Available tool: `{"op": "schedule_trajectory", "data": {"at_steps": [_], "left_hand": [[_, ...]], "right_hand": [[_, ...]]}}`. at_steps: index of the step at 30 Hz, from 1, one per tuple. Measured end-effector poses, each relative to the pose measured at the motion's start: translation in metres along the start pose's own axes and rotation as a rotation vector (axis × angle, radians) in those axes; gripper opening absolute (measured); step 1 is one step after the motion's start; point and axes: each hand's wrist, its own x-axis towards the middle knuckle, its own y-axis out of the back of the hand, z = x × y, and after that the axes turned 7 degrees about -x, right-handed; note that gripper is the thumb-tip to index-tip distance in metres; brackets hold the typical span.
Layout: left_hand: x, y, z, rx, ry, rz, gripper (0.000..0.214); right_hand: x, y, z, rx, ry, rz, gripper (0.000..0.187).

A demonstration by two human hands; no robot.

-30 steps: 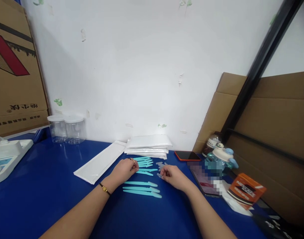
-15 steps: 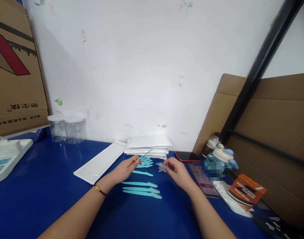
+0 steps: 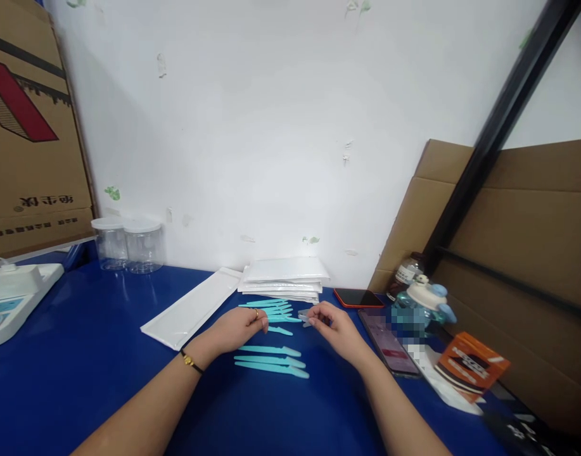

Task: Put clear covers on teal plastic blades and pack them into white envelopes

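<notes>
Several slim teal plastic razor-like sticks lie on the blue table (image 3: pixel 81 380). Three finished teal sticks (image 3: pixel 271 361) lie in a row in front of my hands; a looser pile of teal sticks (image 3: pixel 278 309) lies just beyond them. My left hand (image 3: pixel 237 329), with a ring and a thin bracelet, pinches one teal stick (image 3: pixel 283 318) that points right. My right hand (image 3: pixel 332 326) pinches a small clear cap (image 3: pixel 305 315) at that stick's tip. A few more clear caps lie hidden behind my right fingers.
A stack of white pouches (image 3: pixel 285 278) and a long white pouch (image 3: pixel 192 309) lie behind the sticks. Two clear jars (image 3: pixel 126 246) stand at the back left, a white device (image 3: pixel 14 294) far left. Two phones (image 3: pixel 389 342), a bottle (image 3: pixel 421 304) and an orange box (image 3: pixel 471 364) crowd the right side.
My left hand lifted a teal stick from the pile, then lowered it level and pointed it right. My right hand picked up a clear cap and brought it to the stick's tip.
</notes>
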Motion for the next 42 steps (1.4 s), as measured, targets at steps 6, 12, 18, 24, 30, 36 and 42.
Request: {"op": "schedule_trajectory", "data": {"at_steps": [6, 12, 18, 24, 30, 36, 42], "left_hand": [[0.0, -0.001, -0.002, 0.011, -0.019, -0.005, 0.04], [-0.002, -0.007, 0.007, 0.079, -0.003, -0.047, 0.042], [-0.001, -0.008, 0.008, 0.211, 0.023, 0.082, 0.036], [0.007, -0.013, -0.016, 0.277, 0.045, 0.157, 0.021], [0.012, -0.014, -0.017, 0.326, 0.062, 0.106, 0.013], [0.012, -0.014, -0.017, 0.339, 0.029, 0.101, 0.02], [0.014, -0.014, -0.02, 0.33, -0.001, 0.093, 0.02]], "right_hand": [[0.0, -0.005, -0.004, 0.023, -0.006, -0.046, 0.018], [0.0, -0.015, -0.006, 0.057, -0.004, -0.109, 0.014], [-0.002, -0.019, 0.005, 0.149, -0.138, -0.324, 0.017], [-0.001, -0.005, 0.019, -0.038, -0.136, -0.223, 0.016], [0.002, 0.008, 0.047, -0.359, -0.142, -0.069, 0.015], [0.002, 0.001, 0.054, -0.369, -0.182, -0.138, 0.01], [0.001, -0.008, 0.043, -0.195, -0.188, -0.204, 0.003]]}}
